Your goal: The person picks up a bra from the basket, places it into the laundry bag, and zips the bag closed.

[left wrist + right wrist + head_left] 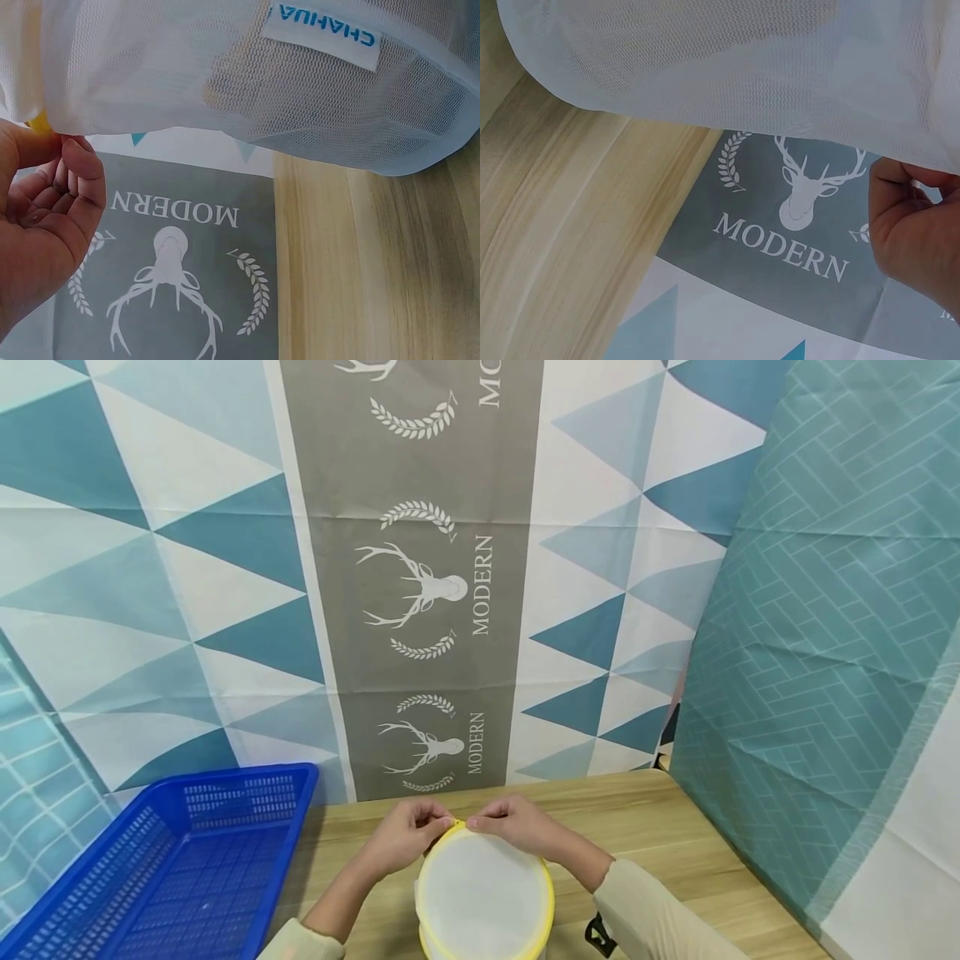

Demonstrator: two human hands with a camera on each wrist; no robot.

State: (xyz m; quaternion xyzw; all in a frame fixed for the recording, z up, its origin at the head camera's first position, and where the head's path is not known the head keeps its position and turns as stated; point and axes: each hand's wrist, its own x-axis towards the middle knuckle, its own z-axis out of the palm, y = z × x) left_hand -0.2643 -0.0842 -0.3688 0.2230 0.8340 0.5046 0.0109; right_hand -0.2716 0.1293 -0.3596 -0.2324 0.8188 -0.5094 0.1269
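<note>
A round white mesh laundry bag (483, 893) with a yellow zipper edge stands on the wooden table in front of me. At the far side of its rim, my left hand (405, 837) pinches the yellow edge between thumb and index finger. Close beside it, my right hand (521, 827) grips the same rim with thumb and curled fingers. The left wrist view shows the bag's mesh side with a "CHAHUA" label (322, 34) and a bit of yellow at the left fingertips. In the right wrist view, the bag's side hides part of the right fingertips.
A blue plastic basket (288, 860) with slotted walls sits at the left of the wooden table (622, 810). Patterned cloth (420, 668) hangs behind the table, and a teal sheet (817, 677) hangs on the right. A small black object (600, 935) lies near the right sleeve.
</note>
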